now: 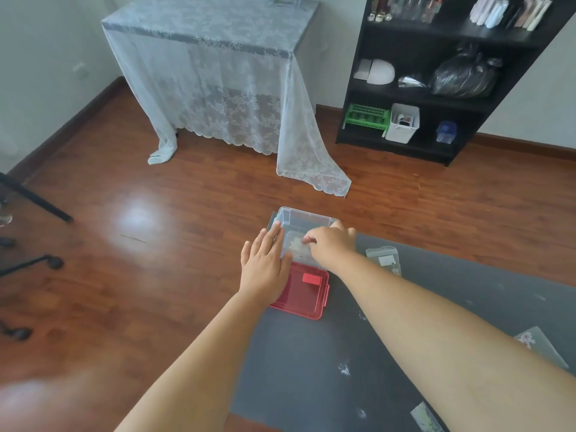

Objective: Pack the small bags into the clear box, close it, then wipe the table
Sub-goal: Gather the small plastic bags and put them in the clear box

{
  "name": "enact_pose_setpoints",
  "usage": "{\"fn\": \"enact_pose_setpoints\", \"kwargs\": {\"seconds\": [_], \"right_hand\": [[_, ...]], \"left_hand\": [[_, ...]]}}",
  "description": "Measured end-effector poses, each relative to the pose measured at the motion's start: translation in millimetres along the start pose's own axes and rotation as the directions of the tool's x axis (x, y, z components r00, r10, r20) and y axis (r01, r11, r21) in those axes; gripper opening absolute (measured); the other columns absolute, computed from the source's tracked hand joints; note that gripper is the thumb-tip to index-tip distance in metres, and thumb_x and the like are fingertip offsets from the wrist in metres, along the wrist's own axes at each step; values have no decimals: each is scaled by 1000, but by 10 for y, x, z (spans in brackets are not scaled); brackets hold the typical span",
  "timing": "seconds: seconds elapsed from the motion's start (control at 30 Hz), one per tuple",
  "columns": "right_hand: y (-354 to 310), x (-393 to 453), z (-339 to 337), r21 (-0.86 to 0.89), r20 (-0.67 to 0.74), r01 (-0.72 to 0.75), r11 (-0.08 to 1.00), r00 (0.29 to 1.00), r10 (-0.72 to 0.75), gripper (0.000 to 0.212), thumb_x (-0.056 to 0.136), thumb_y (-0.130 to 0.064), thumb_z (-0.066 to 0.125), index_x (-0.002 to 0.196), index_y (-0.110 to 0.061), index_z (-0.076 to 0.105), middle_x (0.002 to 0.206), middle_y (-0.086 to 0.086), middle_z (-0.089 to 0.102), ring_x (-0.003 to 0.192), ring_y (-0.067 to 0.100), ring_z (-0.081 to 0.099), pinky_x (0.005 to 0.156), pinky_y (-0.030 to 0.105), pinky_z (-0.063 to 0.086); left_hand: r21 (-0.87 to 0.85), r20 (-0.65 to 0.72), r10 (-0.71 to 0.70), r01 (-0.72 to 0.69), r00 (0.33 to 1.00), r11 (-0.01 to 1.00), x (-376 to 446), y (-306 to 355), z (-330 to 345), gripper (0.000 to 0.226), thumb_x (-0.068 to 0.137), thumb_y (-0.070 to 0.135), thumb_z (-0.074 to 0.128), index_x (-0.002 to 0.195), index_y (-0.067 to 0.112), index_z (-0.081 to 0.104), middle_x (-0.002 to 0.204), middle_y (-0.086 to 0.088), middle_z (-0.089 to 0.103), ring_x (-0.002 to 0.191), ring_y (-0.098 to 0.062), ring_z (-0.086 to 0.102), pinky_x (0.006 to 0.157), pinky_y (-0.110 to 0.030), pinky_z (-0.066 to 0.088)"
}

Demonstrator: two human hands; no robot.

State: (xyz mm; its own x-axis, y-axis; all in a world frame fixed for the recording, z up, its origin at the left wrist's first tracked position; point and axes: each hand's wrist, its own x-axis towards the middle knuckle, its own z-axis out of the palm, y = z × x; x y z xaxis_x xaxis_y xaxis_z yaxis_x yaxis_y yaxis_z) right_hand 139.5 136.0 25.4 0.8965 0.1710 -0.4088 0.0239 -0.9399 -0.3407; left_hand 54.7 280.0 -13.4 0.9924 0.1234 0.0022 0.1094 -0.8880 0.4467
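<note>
Grey worktop corner: right hand fingers pinch small bag over clear box; left hand flat, fingers together, steadying the box's left wall.

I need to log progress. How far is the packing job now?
Early stage. The right hand is placing a small bag into the clear box, steadied by the left hand. Left: three bags on the table, one beside the box; the red lid is off; white smudges still need wiping.
</note>
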Motion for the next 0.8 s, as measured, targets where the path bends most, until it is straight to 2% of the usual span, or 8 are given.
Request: {"fn": "enact_pose_setpoints", "kwargs": {"seconds": [0.13,0.2,0.27,0.37,0.5,0.6,0.7,0.8], "right_hand": [[68,1,57,-3,-20,66,998,998,-66,39,98,-29,36,122,-46,62,138,7,44,126,30,29,98,39,26],[149,-49,16,36,-136,176,984,976,-169,41,96,-24,36,119,-41,65,129,-2,57,124,19,34,91,33,17],[282,-159,-61,108,-317,241,965,928,-196,38,93,-16,42,109,-37,70,119,-15,64,116,16,41,78,28,14],[604,-388,-138,281,-505,231,932,861,-61,36,86,-6,49,97,-30,74,109,-12,67,106,20,46,83,28,25],[1218,-728,-191,443,-482,87,892,862,156,34,86,-2,50,92,-26,73,103,-9,64,107,21,46,93,36,40],[1767,-990,-218,510,-471,-9,860,834,287,35,86,-1,49,91,-26,73,103,-6,64,104,26,51,92,44,44],[2298,-1271,-245,578,-438,-118,807,790,429,34,87,-6,48,91,-31,71,104,-12,58,103,20,48,91,44,45],[2809,-1508,-269,599,-417,-218,771,737,532,32,85,-8,51,94,-33,69,106,-6,60,101,24,53,81,38,46]], "left_hand": [[9,9,4,-4,1000,1000,-3,25,-20,59,94,43,20,151,29,20,160,17,6,147,-14,5,115,-43,1],[27,11,-6,6,1000,1000,-6,73,-36,59,95,42,23,151,28,18,160,15,6,147,-14,2,115,-43,-2],[56,-1,8,-8,1000,998,-8,192,-48,58,95,39,30,151,27,19,160,13,7,147,-15,0,115,-44,-4],[89,13,143,-144,990,986,-12,536,-24,58,95,36,34,150,24,21,160,12,8,147,-17,-2,116,-46,-4],[97,98,352,-361,931,927,-4,1066,138,57,91,29,42,147,25,29,160,12,10,147,-19,-1,116,-48,0],[74,197,468,-489,861,869,22,1377,297,51,89,25,46,140,27,42,155,8,25,145,-24,9,116,-45,6],[68,400,461,-527,792,847,120,1632,462,50,87,23,49,137,30,45,150,8,31,139,-25,23,112,-41,19],[133,544,380,-524,748,841,257,1820,602,55,88,23,50,142,31,39,151,8,27,135,-25,27,110,-40,24]]}}
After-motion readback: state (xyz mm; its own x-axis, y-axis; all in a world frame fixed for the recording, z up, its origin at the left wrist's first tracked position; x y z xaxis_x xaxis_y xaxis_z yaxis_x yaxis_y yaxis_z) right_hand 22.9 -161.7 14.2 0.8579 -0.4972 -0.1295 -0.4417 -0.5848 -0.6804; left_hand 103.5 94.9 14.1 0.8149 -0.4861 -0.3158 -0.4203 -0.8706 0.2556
